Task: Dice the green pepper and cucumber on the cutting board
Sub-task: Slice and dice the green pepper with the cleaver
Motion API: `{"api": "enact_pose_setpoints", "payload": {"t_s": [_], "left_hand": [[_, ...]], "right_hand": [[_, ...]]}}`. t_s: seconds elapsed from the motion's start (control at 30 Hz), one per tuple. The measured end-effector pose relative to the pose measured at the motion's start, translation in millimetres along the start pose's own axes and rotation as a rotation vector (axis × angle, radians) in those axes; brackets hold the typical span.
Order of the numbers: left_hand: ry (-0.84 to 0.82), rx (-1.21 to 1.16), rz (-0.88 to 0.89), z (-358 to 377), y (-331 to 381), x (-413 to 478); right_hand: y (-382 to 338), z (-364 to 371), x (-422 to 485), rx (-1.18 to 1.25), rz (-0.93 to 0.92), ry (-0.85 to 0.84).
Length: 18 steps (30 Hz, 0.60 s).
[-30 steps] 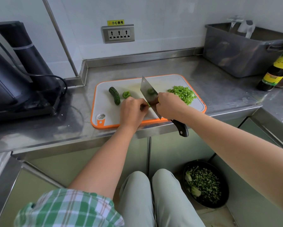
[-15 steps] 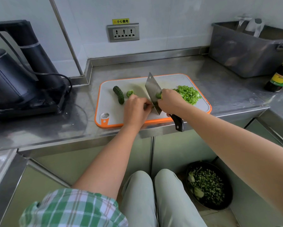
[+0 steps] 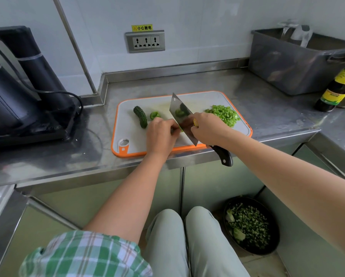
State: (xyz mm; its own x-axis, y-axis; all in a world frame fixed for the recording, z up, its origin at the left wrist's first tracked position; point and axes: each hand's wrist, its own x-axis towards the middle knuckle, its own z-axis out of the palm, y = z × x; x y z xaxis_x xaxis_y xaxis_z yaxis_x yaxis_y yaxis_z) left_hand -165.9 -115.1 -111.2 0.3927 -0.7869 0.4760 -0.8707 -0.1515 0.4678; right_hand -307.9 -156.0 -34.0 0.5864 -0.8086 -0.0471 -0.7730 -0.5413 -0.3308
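Note:
A white cutting board (image 3: 127,132) with an orange rim lies on the steel counter. On it are a dark cucumber piece (image 3: 140,116), a green pepper chunk (image 3: 154,115) and a heap of diced pepper (image 3: 225,114) at the right. My right hand (image 3: 207,127) grips a cleaver (image 3: 182,118) whose blade stands on the board. My left hand (image 3: 161,134), fingers curled, holds a pepper piece against the blade; only a green sliver of it shows.
A black appliance with a cable (image 3: 25,100) stands at the left. A grey metal tub (image 3: 299,60) and a dark sauce bottle (image 3: 337,86) are at the right. A black bowl of chopped greens (image 3: 249,224) sits on the floor. A wall socket (image 3: 145,42) is behind.
The cleaver keeps chopping in the same spot, its blade shifting slightly left along the pepper. The view has drifted, and both hands stay close together at the board's front.

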Motion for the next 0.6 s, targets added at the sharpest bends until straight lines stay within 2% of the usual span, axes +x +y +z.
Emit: {"api": "enact_pose_setpoints", "payload": {"t_s": [0.17, 0.6], "left_hand": [[0.065, 0.058, 0.054, 0.2, -2.2, 0.6], [0.053, 0.06, 0.072, 1.6, -2.8, 1.8]], "right_hand": [[-3.0, 1.8, -1.3, -0.04, 0.004, -0.005], [-14.0, -2.3, 16.9, -0.048, 0.015, -0.095]]}}
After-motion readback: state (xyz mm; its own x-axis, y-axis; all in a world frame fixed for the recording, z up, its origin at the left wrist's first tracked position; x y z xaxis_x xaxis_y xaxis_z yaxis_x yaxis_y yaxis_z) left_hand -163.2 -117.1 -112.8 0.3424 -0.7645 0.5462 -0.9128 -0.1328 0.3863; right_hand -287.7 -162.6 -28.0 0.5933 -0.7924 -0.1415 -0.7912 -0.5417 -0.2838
